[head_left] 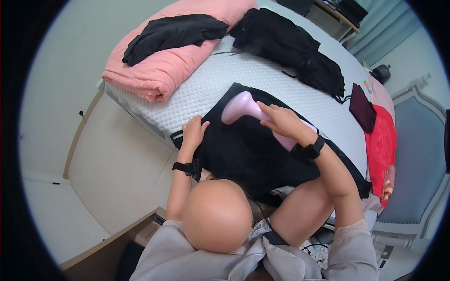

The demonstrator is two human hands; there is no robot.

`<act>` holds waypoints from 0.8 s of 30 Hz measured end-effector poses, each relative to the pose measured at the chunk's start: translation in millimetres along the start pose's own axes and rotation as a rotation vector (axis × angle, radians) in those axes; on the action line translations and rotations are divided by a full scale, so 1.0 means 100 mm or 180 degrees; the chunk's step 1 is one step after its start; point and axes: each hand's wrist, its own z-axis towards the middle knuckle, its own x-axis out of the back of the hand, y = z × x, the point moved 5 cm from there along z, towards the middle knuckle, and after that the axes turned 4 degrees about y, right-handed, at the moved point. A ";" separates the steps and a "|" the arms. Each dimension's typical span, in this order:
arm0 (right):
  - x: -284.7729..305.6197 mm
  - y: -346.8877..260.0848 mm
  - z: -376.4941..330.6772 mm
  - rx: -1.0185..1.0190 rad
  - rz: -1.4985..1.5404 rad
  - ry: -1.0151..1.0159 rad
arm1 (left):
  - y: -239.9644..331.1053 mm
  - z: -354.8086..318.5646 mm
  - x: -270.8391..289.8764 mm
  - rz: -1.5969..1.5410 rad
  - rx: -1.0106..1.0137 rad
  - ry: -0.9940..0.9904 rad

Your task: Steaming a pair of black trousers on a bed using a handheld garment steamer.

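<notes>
A black garment (234, 154) with white lines near its left edge lies spread on the white mattress in front of me, partly over my lap. My right hand (283, 119) is wrapped round the handle of a shiny lilac handheld garment steamer (241, 105). The steamer's wide head points left and rests on or just above the upper part of the cloth; I cannot tell whether they touch. At the garment's left edge, my left hand (193, 132) pinches the fabric, thumb towards the steamer. Both wrists carry black bands.
Across the white quilted mattress (187, 100), a folded pink quilt (150, 70) bears a dark garment (173, 35). More black clothes (286, 47) lie further back. To the right are a dark purple cloth (362, 107), a red cloth (382, 136), a bottle (389, 180) and a blue padded headboard (412, 159).
</notes>
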 end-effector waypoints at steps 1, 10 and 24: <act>0.00 0.06 -0.04 0.0068 -0.0054 -0.0098 | 0.04 0.00 0.03 -0.0130 -0.0023 0.0084; -0.14 -0.03 -0.24 0.0448 -0.0040 0.0085 | 0.04 0.18 0.17 0.0193 -0.0263 -0.0187; -0.30 -0.03 -0.39 0.0573 -0.0488 0.0359 | 0.38 0.06 0.28 0.0532 -0.1419 0.0747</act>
